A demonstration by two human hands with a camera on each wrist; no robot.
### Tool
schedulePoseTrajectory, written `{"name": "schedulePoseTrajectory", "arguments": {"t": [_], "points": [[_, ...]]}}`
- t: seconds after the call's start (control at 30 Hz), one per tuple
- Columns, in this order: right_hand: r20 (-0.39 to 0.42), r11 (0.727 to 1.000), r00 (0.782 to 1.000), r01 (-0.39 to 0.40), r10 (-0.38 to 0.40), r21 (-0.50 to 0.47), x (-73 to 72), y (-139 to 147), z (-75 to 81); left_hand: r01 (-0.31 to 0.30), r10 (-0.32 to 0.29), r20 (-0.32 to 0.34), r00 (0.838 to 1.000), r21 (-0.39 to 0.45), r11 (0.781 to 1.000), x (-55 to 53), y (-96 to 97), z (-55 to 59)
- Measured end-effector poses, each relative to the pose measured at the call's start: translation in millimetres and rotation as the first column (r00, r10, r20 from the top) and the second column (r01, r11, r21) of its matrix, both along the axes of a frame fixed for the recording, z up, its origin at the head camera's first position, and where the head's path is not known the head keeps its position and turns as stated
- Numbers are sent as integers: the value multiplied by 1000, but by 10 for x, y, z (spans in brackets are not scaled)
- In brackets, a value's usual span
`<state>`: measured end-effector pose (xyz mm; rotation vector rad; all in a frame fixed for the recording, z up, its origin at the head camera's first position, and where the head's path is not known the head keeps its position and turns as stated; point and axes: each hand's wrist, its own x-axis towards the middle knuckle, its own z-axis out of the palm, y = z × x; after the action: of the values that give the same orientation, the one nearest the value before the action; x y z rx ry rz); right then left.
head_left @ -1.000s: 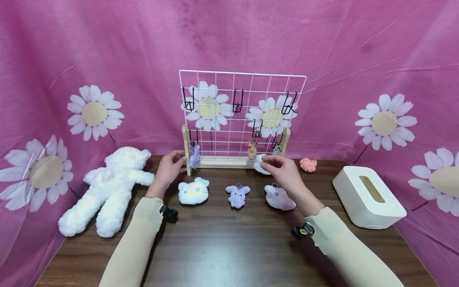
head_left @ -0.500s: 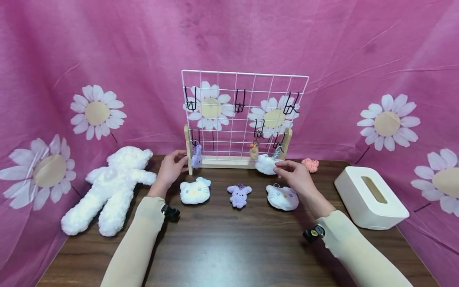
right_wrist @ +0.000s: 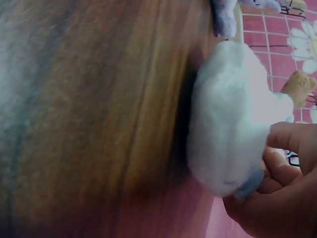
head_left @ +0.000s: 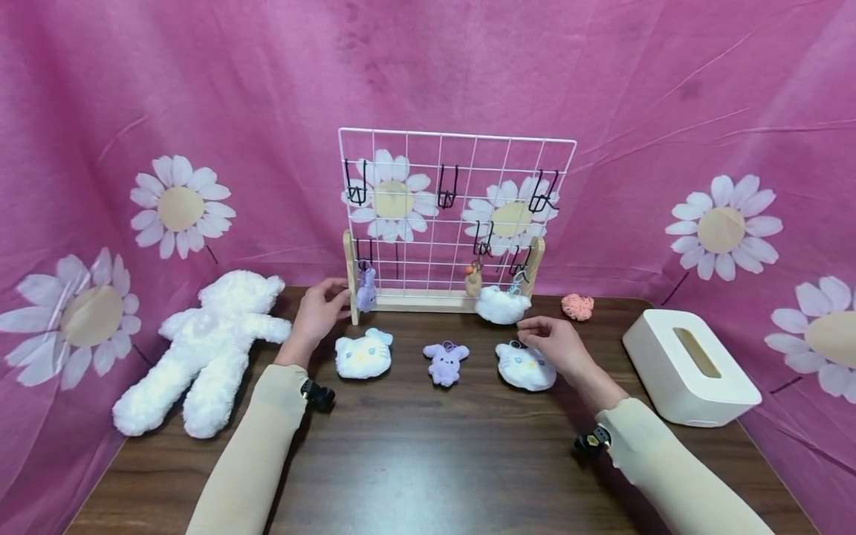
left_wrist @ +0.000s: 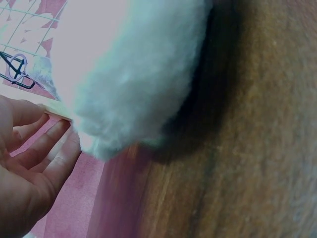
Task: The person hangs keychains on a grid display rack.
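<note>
My left hand (head_left: 319, 312) pinches the left wooden post (head_left: 351, 279) of a white wire grid rack (head_left: 421, 223); in the left wrist view its fingers meet the pale wood (left_wrist: 58, 110). My right hand (head_left: 555, 343) is at the upper right edge of a white cat-face plush charm (head_left: 524, 368) lying on the table; in the right wrist view this plush (right_wrist: 225, 124) partly hides the fingertips. Above, another white plush charm (head_left: 500, 306) hangs by a blue cord from the lower right hook. A purple charm (head_left: 365, 290) and a small brown charm (head_left: 473, 282) hang on other hooks.
On the table lie a white cat-face plush with a pale blue bow (head_left: 363, 355) and a purple plush charm (head_left: 445, 364). A white teddy bear (head_left: 214, 349) lies left. At right are a coral knitted piece (head_left: 578, 307) and a white tissue box (head_left: 689, 368). Bare black hooks (head_left: 446, 189) line the grid's top.
My right hand has let go of the white plush now hanging at the lower right and moved down and right to the plush on the table. The left hand stays at the post.
</note>
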<state>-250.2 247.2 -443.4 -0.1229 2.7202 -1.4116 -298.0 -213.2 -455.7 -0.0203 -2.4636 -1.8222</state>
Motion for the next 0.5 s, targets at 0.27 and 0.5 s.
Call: {"name": "schedulePoseTrajectory", "arguments": {"t": [0.27, 0.5], "points": [[18, 994, 1000, -27, 26, 110, 56, -27, -45, 5, -4, -11, 1000, 8, 1000, -14, -7, -8], [64, 998, 998, -6, 2, 69, 67, 30, 17, 1, 0, -13, 1000, 14, 1000, -12, -11, -19]]}}
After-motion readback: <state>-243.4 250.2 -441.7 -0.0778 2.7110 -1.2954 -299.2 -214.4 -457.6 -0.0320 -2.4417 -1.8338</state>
